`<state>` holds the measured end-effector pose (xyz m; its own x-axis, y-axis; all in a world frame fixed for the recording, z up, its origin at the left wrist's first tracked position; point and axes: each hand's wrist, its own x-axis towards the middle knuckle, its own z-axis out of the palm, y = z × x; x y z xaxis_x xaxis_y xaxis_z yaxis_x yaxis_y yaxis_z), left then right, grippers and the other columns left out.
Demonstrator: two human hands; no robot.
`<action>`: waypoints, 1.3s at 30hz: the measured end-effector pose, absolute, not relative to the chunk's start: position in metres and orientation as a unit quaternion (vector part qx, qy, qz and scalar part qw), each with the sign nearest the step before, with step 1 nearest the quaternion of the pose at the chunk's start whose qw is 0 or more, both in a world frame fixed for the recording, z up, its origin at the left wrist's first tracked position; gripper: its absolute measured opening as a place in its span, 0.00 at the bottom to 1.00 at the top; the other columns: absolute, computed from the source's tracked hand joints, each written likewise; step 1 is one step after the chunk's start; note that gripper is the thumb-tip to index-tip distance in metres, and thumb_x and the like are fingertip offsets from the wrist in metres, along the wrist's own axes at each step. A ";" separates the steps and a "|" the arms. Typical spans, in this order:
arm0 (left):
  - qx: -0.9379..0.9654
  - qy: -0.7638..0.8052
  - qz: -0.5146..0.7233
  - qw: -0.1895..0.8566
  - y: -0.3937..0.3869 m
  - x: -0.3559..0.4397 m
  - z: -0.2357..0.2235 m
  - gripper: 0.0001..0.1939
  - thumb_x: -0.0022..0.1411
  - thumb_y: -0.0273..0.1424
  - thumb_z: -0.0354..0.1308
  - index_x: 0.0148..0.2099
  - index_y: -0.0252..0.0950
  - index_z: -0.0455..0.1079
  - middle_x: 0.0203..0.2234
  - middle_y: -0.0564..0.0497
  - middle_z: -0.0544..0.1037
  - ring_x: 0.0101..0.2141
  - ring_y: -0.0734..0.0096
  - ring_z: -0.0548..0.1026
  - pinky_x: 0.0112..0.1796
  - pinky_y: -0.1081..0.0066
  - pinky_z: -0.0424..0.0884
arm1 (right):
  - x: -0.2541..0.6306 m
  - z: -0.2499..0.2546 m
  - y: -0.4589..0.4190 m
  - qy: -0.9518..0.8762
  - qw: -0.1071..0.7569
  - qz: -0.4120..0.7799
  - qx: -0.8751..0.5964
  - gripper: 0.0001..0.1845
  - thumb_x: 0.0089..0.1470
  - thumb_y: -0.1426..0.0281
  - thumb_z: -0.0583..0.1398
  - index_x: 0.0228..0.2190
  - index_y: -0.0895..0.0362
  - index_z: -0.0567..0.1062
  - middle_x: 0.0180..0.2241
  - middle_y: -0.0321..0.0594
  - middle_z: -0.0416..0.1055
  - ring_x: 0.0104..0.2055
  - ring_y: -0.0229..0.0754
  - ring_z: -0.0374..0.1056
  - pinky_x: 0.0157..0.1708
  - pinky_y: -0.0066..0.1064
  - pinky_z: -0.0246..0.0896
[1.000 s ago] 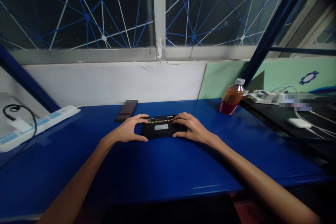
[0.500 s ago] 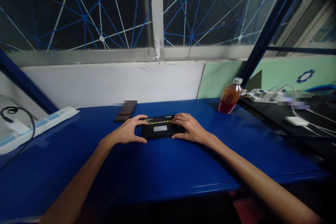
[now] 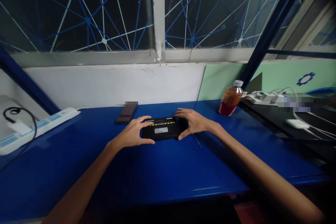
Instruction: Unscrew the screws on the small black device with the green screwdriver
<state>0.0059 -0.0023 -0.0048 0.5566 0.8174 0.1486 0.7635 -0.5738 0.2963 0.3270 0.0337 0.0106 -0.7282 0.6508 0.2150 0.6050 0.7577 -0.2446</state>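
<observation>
A flat black device [image 3: 162, 132] with a white label and a row of yellow marks lies on the blue table [image 3: 157, 168]. My left hand [image 3: 133, 133] grips its left end, thumb on the near edge and fingers over the far edge. My right hand [image 3: 193, 122] clasps its right end the same way, wrist raised a little. A thin dark rod [image 3: 196, 140] lies on the table just below my right wrist.
A dark phone [image 3: 126, 113] lies behind the device to the left. A white power strip [image 3: 39, 126] with a plugged black cable sits at far left. A bottle of amber drink [image 3: 231, 98] stands at right. Beyond it is a black desk with chargers and cables [image 3: 294, 119].
My right hand has shifted from resting on top of the device to gripping its right end, uncovering the thin rod. My left hand slid slightly right. The device stays flat on the table.
</observation>
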 end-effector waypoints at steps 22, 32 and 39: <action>0.862 0.469 0.164 0.103 0.001 0.011 -0.010 0.32 0.52 0.51 0.62 0.55 0.41 0.70 0.60 0.44 0.65 0.56 0.45 0.66 0.56 0.47 0.61 | 0.309 -0.009 0.027 -0.924 0.187 0.033 -0.332 0.37 0.43 0.48 0.67 0.47 0.61 0.73 0.52 0.55 0.70 0.54 0.57 0.66 0.51 0.48 0.59; 0.861 0.475 0.159 0.090 0.001 0.014 -0.012 0.31 0.57 0.51 0.59 0.58 0.42 0.66 0.59 0.43 0.64 0.56 0.45 0.66 0.54 0.46 0.61 | 0.307 -0.006 0.027 -0.920 0.176 0.004 -0.351 0.37 0.44 0.46 0.65 0.47 0.60 0.73 0.50 0.52 0.73 0.51 0.57 0.67 0.49 0.47 0.59; 0.861 0.475 0.158 0.086 0.000 0.015 -0.011 0.30 0.58 0.49 0.58 0.58 0.40 0.65 0.59 0.42 0.64 0.55 0.46 0.67 0.54 0.48 0.62 | 0.306 -0.008 0.028 -0.919 0.174 0.006 -0.354 0.37 0.44 0.46 0.65 0.47 0.60 0.73 0.49 0.52 0.73 0.51 0.56 0.67 0.49 0.46 0.57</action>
<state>0.0150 0.0001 -0.0111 0.4986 0.8455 0.1910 0.7909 -0.5339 0.2989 0.3064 0.0277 -0.0076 -0.6886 0.6531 0.3152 0.6486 0.7491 -0.1351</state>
